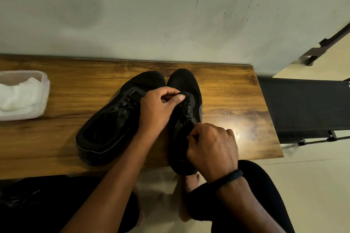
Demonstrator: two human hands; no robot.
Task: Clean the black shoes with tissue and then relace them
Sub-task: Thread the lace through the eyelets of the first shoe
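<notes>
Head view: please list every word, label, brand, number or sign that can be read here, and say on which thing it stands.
No text can be read here.
Black shoe being laced: none shows; left hand and right hand hold its laces.
Other black shoe: no brand or logo readable.
Tissue container: no label shows.
Black chair: a small white mark at the picture's edge, cut off, unreadable.
</notes>
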